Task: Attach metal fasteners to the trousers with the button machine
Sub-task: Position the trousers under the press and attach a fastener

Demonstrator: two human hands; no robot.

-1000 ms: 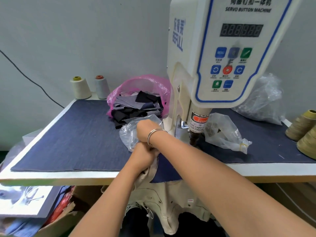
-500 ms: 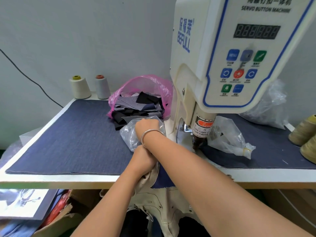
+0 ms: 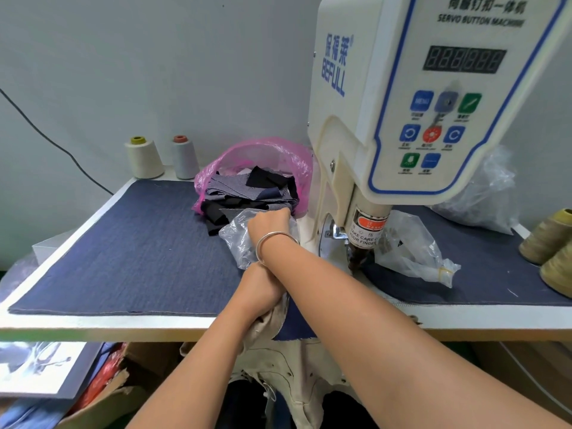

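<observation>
Little has moved since the earlier frames: both arms keep their crossed pose and only the view has shifted slightly. Right hand [image 3: 268,223], wearing a bangle, stays reached into the clear plastic bag [image 3: 238,243] beside the button machine [image 3: 387,125]; its grip is hidden, so I cannot tell how it lies. Left hand [image 3: 263,289] holds its grip bunched on the beige trousers [image 3: 272,320], which drape over the surface [image 3: 93,323] edge and hang below it.
</observation>
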